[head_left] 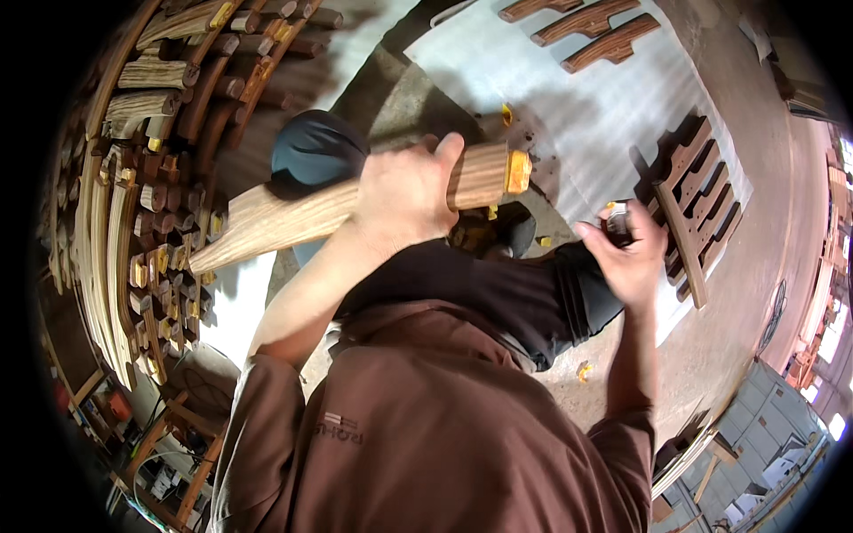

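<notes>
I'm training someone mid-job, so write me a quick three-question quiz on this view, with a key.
1. Which hand grips the long wooden piece held across the lap?
2. True or false: that piece's yellow end points toward the person's left.
3. Fill in the blank: the wooden parts at the top of the picture lie on a ____ sheet.

Key:
1. The left hand.
2. False; the yellow end points toward the right.
3. White.

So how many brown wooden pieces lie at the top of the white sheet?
3: the left piece at the upper edge, the middle piece beside it, the right piece lowest. More may lie out of frame.
</notes>
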`<state>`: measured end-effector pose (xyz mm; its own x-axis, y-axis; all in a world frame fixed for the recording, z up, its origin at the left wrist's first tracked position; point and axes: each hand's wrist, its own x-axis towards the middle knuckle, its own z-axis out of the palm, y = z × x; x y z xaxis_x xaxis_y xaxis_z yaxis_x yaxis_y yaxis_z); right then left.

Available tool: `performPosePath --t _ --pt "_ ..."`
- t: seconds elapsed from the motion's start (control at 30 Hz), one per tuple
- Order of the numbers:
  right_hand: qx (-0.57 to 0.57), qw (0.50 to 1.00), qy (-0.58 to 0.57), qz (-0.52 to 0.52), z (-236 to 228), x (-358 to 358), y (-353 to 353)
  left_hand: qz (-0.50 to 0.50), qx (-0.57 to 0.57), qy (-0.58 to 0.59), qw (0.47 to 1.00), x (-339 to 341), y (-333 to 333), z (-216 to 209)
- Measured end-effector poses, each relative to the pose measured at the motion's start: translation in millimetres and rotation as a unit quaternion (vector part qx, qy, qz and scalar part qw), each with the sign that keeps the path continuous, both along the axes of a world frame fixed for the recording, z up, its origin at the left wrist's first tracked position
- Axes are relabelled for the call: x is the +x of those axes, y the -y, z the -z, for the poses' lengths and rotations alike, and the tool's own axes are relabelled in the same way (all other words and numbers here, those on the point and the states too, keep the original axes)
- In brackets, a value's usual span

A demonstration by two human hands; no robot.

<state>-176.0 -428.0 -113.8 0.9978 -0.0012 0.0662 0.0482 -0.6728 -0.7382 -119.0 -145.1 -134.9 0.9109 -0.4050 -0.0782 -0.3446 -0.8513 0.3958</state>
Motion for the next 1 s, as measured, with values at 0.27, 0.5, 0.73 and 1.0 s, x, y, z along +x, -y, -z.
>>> performPosePath --t 0.27,0.5,0.73,1.0 --pt "0.25 0.962 -0.046 0.097 56 13 -71 0.006 -0.013 0.03 0.999 -7 5 4" --pt "0.104 0.981 0.148 -0.065 47 14 -67 0.003 0.008 0.004 1.0 1 5 -5" --pt "0.047 0.977 0.153 -0.141 52 7 -52 0.006 0.005 -0.036 0.999 0 4 -7" --pt "0.172 0.984 0.037 0.011 81 7 -53 0.01 -0.034 -0.019 0.999 -3 -1 -14"
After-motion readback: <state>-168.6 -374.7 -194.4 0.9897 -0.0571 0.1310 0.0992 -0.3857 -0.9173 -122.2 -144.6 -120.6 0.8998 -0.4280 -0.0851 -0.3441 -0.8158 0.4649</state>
